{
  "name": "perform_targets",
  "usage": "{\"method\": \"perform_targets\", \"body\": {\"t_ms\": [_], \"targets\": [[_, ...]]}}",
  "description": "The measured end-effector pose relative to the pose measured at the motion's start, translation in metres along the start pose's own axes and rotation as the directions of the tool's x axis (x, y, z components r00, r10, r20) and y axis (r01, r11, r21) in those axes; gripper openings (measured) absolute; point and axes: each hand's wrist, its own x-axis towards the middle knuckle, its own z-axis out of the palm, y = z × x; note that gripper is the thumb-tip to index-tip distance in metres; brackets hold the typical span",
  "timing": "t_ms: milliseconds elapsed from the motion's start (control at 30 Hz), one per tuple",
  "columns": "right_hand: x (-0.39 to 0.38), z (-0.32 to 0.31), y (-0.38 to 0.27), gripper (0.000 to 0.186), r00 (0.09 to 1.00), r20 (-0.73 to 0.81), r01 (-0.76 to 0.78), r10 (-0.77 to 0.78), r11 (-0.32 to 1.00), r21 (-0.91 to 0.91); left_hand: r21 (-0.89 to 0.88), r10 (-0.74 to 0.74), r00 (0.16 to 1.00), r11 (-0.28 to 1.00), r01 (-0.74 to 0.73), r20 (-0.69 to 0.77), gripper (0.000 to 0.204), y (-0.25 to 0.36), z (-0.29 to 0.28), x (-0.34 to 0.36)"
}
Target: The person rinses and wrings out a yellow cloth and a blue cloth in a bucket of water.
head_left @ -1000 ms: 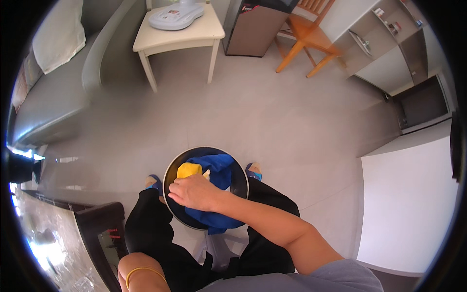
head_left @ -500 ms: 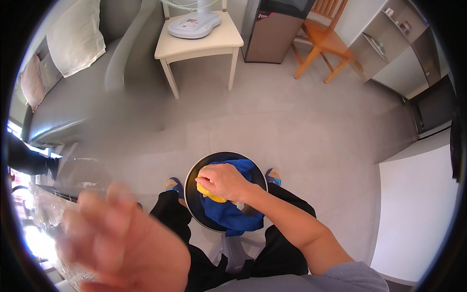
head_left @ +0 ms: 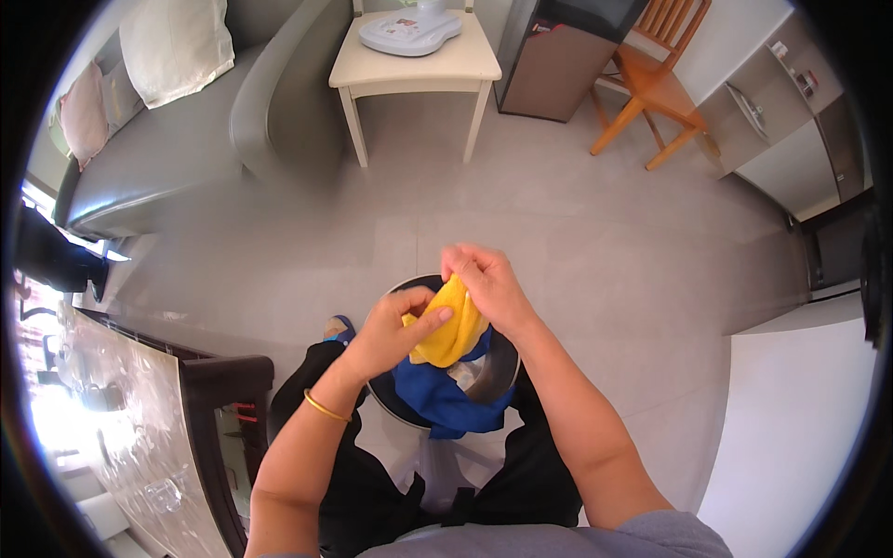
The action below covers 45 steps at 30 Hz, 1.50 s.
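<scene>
While my left hand (head_left: 391, 330) and right hand (head_left: 484, 284) pinch it between fingertips, I see a crumpled bright yellow cloth (head_left: 446, 330) lifted just above a round dark basin (head_left: 498, 372) holding blue fabric (head_left: 437, 395). Half a second ago only my right hand pressed it down inside. Open grey floor (head_left: 577, 242) lies ahead, with a dark table edge (head_left: 219, 391) near my left.

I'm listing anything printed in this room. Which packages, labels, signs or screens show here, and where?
Label: small colourful patch on the white appliance on the cream side table, top centre; too small to make out.
Small items on the grey shelf, top right: too small to tell.
No signs or lit screens are visible.
</scene>
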Motion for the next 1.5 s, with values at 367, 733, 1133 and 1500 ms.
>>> {"method": "perform_targets", "body": {"t_ms": [367,733,1133,1500], "targets": [[0.007,0.003,0.009,0.02,0.939,-0.326,0.067,-0.108,0.989,-0.134,-0.684,-0.122,0.969,0.727,-0.059,-0.214,0.02,0.002,0.0,0.028],[-0.014,0.057,0.013,0.012,0.806,0.219,0.544,-0.55,0.541,-0.642,-0.992,0.083,0.997,0.123,-0.019,-0.009,0.031,-0.082,0.014,0.04],[-0.027,0.079,0.008,0.029,0.717,0.291,0.649,-0.634,0.453,-0.611,-0.932,-0.204,0.976,0.364,0.005,-0.074,0.033,-0.092,-0.002,0.048],[0.004,0.006,0.014,0.024,0.944,-0.165,0.138,-0.287,0.794,-0.592,-0.742,-0.055,0.991,0.668,-0.054,-0.122,0.04,0.004,0.023,0.037]]}}
